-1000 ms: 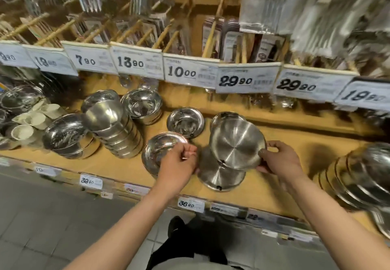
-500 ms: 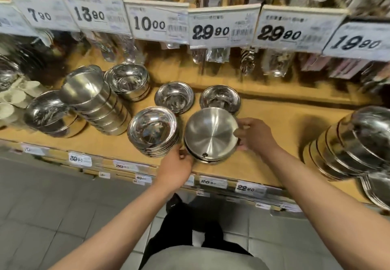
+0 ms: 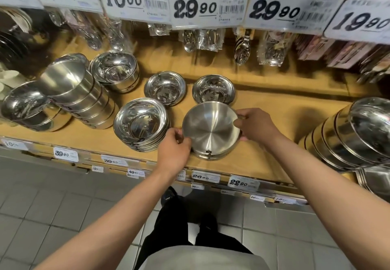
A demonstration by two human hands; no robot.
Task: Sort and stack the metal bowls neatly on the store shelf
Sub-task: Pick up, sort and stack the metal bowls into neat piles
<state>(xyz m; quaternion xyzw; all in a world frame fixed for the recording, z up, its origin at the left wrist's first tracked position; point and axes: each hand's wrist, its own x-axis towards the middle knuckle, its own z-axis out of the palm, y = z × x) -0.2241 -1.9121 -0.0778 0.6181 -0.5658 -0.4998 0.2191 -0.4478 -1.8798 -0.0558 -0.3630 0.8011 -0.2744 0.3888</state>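
A brushed metal bowl (image 3: pixel 211 127) lies upside down on another inverted piece near the front edge of the wooden shelf (image 3: pixel 263 100). My left hand (image 3: pixel 174 150) grips its left rim and my right hand (image 3: pixel 256 125) grips its right rim. Left of it stands a stack of shiny bowls (image 3: pixel 141 123), open side up. Behind are two single shiny bowls: one at centre (image 3: pixel 165 88), one to its right (image 3: pixel 213 89).
A leaning stack of deep bowls (image 3: pixel 76 92) and more bowls (image 3: pixel 115 71) sit at the left. Lidded metal containers (image 3: pixel 354 134) lie tilted at the right. Price cards and bagged spoons (image 3: pixel 211 37) hang above. Price labels line the shelf front (image 3: pixel 242 183). Tiled floor below.
The bowl that was held tilted up on edge has been laid flat, upside down, on the piece beneath it. My left hand moved from the shiny stack to this bowl's left rim.
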